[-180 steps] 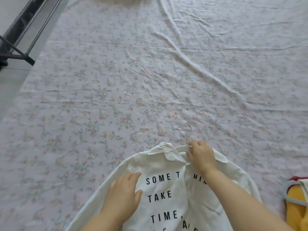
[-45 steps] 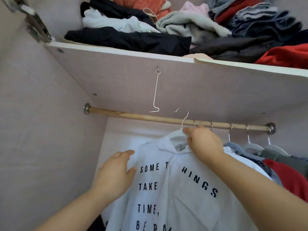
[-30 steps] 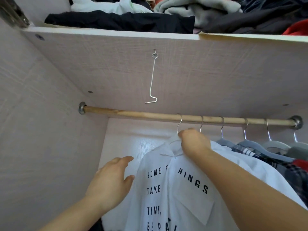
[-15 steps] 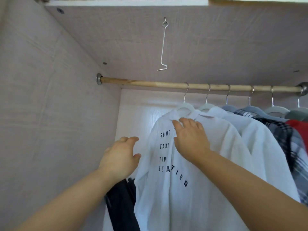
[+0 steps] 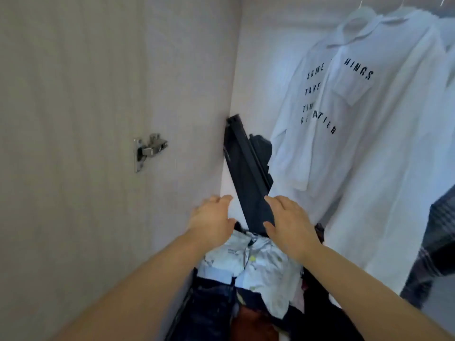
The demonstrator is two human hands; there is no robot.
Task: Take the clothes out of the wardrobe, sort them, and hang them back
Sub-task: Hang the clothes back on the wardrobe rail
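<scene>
Now the print on the white shirt [image 5: 357, 148] reads in black capitals "SOME", "HINGS", "TAKE", "TIM", "BE" and "ATIEN", the rest lost in the front fold. It is a collared shirt with a flapped chest pocket, hanging inside the wardrobe on a white hanger [image 5: 362, 17], leftmost of the garments there, with a plaid garment [image 5: 438, 242] further right. Half a second ago my right hand [image 5: 290, 220] lay on its front; since then both hands have dropped below it, and the rail has left my view. My left hand [image 5: 211, 217] and the right hover with fingers loose and apart, gripping nothing, above a heap of clothes [image 5: 258, 267]. Between them a black flat object [image 5: 248, 173] leans into the corner; the right may touch it, I cannot tell.
</scene>
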